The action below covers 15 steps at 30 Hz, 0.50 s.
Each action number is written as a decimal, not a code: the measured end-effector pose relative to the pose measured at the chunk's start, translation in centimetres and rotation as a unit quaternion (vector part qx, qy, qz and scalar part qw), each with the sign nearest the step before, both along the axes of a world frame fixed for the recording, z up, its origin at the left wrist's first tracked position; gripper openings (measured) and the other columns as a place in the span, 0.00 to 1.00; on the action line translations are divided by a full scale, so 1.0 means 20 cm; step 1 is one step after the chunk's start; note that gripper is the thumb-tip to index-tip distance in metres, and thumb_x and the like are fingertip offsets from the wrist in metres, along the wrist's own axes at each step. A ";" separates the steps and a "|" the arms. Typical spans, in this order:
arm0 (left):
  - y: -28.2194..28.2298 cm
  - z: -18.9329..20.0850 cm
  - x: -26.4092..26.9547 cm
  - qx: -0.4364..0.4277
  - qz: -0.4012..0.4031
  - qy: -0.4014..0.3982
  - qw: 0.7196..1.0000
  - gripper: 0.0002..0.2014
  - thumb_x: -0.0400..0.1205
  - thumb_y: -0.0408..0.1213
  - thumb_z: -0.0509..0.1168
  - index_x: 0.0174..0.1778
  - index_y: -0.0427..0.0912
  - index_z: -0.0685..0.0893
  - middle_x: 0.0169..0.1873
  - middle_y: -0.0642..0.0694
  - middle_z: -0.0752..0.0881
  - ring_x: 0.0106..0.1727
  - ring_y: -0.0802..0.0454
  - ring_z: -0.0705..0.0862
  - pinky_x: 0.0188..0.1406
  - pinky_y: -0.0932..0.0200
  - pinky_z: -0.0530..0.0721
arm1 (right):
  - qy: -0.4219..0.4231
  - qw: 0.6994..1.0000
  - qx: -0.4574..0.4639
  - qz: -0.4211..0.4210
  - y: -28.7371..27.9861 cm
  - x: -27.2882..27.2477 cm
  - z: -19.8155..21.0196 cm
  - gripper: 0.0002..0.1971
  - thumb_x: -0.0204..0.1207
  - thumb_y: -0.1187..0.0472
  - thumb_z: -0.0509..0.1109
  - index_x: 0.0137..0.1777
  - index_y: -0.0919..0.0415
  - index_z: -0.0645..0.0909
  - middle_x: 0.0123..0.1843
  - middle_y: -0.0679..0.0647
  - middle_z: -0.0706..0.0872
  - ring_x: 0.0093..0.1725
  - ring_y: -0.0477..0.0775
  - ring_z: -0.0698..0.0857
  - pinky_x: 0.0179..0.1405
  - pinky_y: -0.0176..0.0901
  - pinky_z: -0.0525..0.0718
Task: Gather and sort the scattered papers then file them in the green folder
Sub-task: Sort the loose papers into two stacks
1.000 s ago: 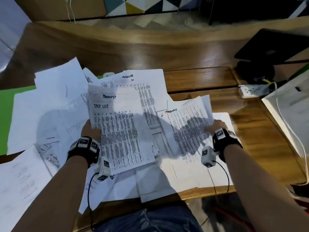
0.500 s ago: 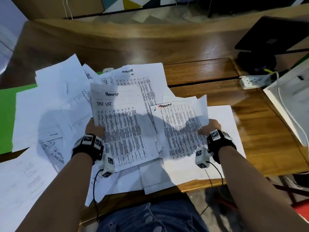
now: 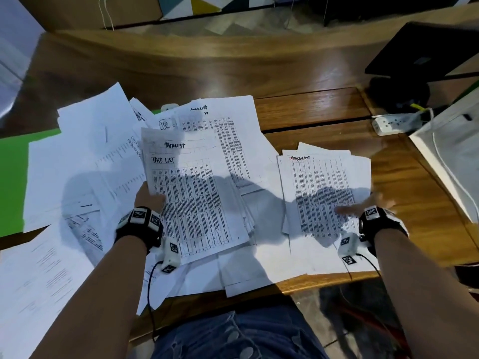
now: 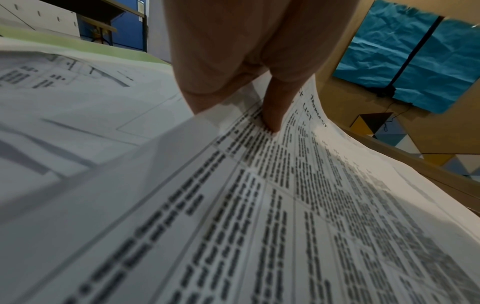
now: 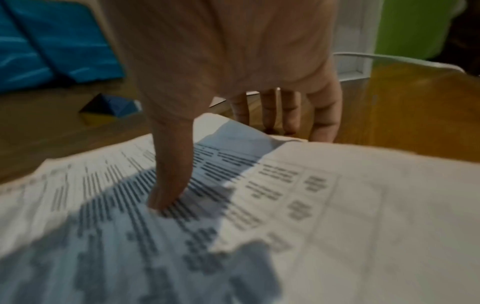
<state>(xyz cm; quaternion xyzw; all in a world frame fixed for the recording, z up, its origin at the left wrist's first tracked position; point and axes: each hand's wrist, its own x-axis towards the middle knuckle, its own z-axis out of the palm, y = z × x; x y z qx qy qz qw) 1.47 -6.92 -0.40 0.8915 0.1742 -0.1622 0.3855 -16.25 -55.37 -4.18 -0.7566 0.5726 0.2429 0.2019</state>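
Observation:
My left hand (image 3: 149,198) grips a thick stack of printed "TASK LIST" sheets (image 3: 197,193) at its left edge. In the left wrist view the thumb (image 4: 272,115) presses on the top sheet (image 4: 285,205) and the fingers are hidden under the stack. A smaller stack of task lists (image 3: 324,190) lies to the right on the table. My right hand (image 3: 363,206) is blurred; its thumb (image 5: 168,185) rests on that stack (image 5: 259,205), and its fingers (image 5: 291,111) reach past the stack's right edge. The green folder (image 3: 13,177) lies at the far left, mostly under loose papers.
Loose white sheets (image 3: 77,164) cover the left and front of the wooden table (image 3: 324,110), some overhanging its near edge. A white power strip (image 3: 394,123), a black device (image 3: 427,55) and a white box (image 3: 453,151) stand at the right.
My right hand has carried the smaller stack to the right, away from the left stack, and its fingers have spread off the stack's edge. The left hand keeps its grip.

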 end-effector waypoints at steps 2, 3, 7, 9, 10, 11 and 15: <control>0.00 0.00 0.00 -0.001 0.001 0.001 1.000 0.19 0.78 0.21 0.62 0.66 0.30 0.75 0.46 0.37 0.77 0.47 0.45 0.76 0.50 0.55 0.75 | 0.026 0.999 -0.004 0.035 0.11 0.00 0.08 0.86 0.21 0.28 0.82 0.83 0.66 0.49 0.83 0.70 0.57 0.80 0.73 0.61 0.74 0.74 0.66; 0.00 0.00 0.00 -0.003 0.003 0.001 1.000 0.19 0.78 0.21 0.62 0.66 0.30 0.75 0.46 0.37 0.78 0.47 0.45 0.77 0.49 0.55 0.75 | 0.014 0.999 0.002 0.030 0.17 0.01 0.16 0.81 0.29 0.30 0.84 0.82 0.69 0.52 0.80 0.71 0.63 0.77 0.73 0.67 0.72 0.71 0.70; -0.01 0.01 -0.01 -0.007 0.005 -0.002 1.000 0.20 0.78 0.21 0.61 0.66 0.32 0.75 0.48 0.36 0.79 0.46 0.45 0.77 0.49 0.56 0.74 | -0.041 0.999 0.011 0.002 0.24 0.01 0.27 0.44 0.54 0.50 0.87 0.64 0.75 0.75 0.49 0.67 0.83 0.47 0.65 0.84 0.52 0.56 0.85; -0.01 0.01 -0.01 -0.007 0.004 -0.002 1.000 0.20 0.78 0.21 0.61 0.67 0.32 0.75 0.47 0.36 0.80 0.45 0.44 0.77 0.48 0.56 0.75 | -0.092 0.995 0.021 -0.029 0.24 0.01 0.27 0.38 0.54 0.53 0.88 0.59 0.74 0.78 0.45 0.66 0.84 0.44 0.65 0.85 0.48 0.55 0.86; 0.00 0.01 -0.01 -0.006 0.002 -0.003 1.000 0.20 0.77 0.21 0.61 0.67 0.32 0.76 0.47 0.37 0.79 0.45 0.44 0.78 0.47 0.56 0.75 | -0.113 0.992 0.033 -0.045 0.24 0.01 0.27 0.36 0.56 0.56 0.87 0.60 0.73 0.78 0.48 0.67 0.86 0.46 0.67 0.86 0.49 0.57 0.87; 0.00 0.01 0.00 -0.003 -0.001 -0.003 1.000 0.20 0.77 0.21 0.62 0.67 0.31 0.76 0.46 0.37 0.79 0.45 0.45 0.78 0.46 0.56 0.76 | -0.129 0.989 0.047 -0.058 0.25 0.01 0.28 0.34 0.59 0.59 0.85 0.63 0.72 0.77 0.53 0.68 0.86 0.48 0.69 0.86 0.50 0.59 0.86; 0.00 0.01 0.00 -0.004 -0.010 -0.002 1.000 0.18 0.78 0.22 0.63 0.65 0.31 0.76 0.46 0.38 0.79 0.44 0.44 0.77 0.29 0.64 0.72 | -0.234 0.963 0.116 -0.062 0.27 0.09 0.35 0.27 0.72 0.69 0.75 0.71 0.72 0.75 0.67 0.69 0.81 0.60 0.69 0.82 0.62 0.57 0.78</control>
